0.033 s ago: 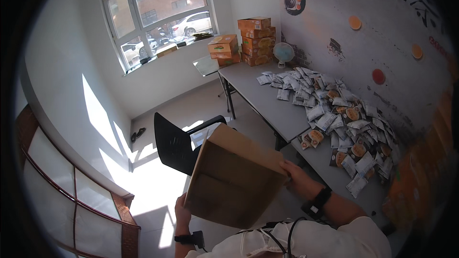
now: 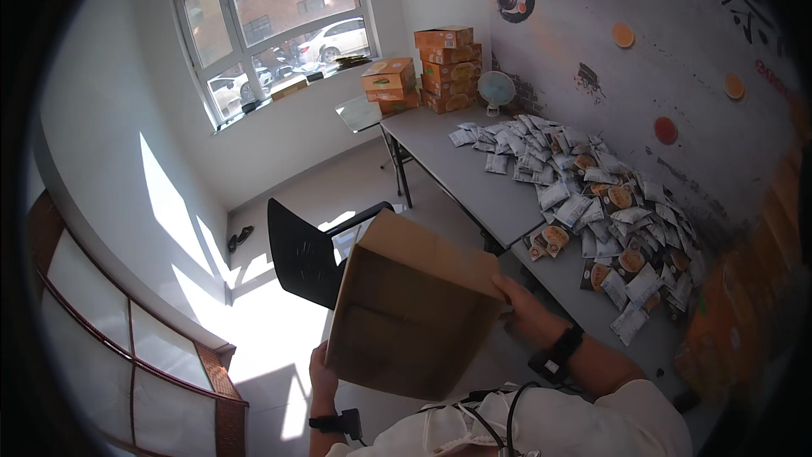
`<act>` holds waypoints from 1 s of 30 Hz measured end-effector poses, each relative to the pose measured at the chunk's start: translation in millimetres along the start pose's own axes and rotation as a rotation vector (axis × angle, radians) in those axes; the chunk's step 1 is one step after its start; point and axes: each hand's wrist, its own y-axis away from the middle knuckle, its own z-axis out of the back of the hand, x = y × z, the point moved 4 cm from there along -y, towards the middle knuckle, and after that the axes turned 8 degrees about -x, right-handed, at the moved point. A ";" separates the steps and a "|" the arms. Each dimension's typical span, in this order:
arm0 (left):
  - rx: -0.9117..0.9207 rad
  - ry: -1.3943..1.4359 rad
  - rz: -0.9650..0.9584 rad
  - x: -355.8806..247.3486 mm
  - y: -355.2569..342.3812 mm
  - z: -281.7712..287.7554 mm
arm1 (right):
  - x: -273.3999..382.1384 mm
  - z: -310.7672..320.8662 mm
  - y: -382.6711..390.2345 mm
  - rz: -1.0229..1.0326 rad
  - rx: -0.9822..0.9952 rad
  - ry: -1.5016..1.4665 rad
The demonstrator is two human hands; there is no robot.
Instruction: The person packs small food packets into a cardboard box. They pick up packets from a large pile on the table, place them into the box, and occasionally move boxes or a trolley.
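Both my hands hold an open brown cardboard box [image 2: 410, 322] in front of my body, tilted so that its bare inside faces me. My left hand [image 2: 321, 370] grips the lower left side of the box, its fingers partly hidden behind the cardboard. At the upper right corner my right hand [image 2: 520, 305] is closed on the edge, thumb on the near side. To the right of the box, a large heap of small white packets [image 2: 584, 203] covers part of the grey table [image 2: 436, 152]; some show a brown and orange face.
Orange boxes [image 2: 448, 76] are stacked at the table's far end beside a small fan [image 2: 496, 89]. A black chair [image 2: 300, 254] stands just beyond the cardboard box. A blurred orange stack [image 2: 736, 330] rises at the right. Dark shoes [image 2: 241, 239] lie by the left wall.
The view has shifted very slightly, so the room sits a little further left and up. The cardboard box stays in both hands, tilted almost the same.
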 end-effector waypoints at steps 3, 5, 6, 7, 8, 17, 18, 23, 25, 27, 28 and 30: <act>0.029 0.077 0.082 2.5 2.0 -22.4 | 17.8 -1.3 -12.0 0.075 -0.080 0.039; 0.127 0.313 0.352 10.4 2.7 -46.0 | 21.1 7.5 -29.2 0.138 -0.005 -0.050; 0.175 0.428 0.491 14.7 3.8 -58.5 | 23.5 13.5 -37.5 0.170 0.033 -0.093; 0.167 0.446 0.532 19.1 3.4 -66.6 | 25.0 18.8 -43.2 0.206 0.048 -0.055; 0.159 0.465 0.574 23.9 3.3 -75.4 | 23.4 25.3 -47.3 0.242 0.063 -0.016; 0.164 0.506 0.727 -5.0 -70.1 -151.7 | 19.1 141.7 -118.1 0.132 0.019 -0.299; 0.244 0.384 0.508 1.8 -89.7 -158.0 | 18.9 158.4 -128.2 0.104 -0.004 -0.364; 0.183 0.666 0.714 9.3 -160.0 -190.6 | 45.1 220.6 -156.8 0.092 -0.133 -0.521; 0.070 0.669 0.763 -18.5 -176.2 -201.3 | 56.7 244.5 -172.1 0.127 -0.128 -0.550; 0.242 0.181 0.325 6.8 -204.8 -207.2 | 62.5 267.1 -188.9 0.116 -0.131 -0.564; 0.299 -0.070 0.163 10.5 -218.9 -218.0 | 64.2 278.9 -195.4 0.117 -0.131 -0.565; 0.074 0.727 0.702 -22.6 -231.6 -268.0 | 71.2 294.6 -203.6 0.126 -0.161 -0.581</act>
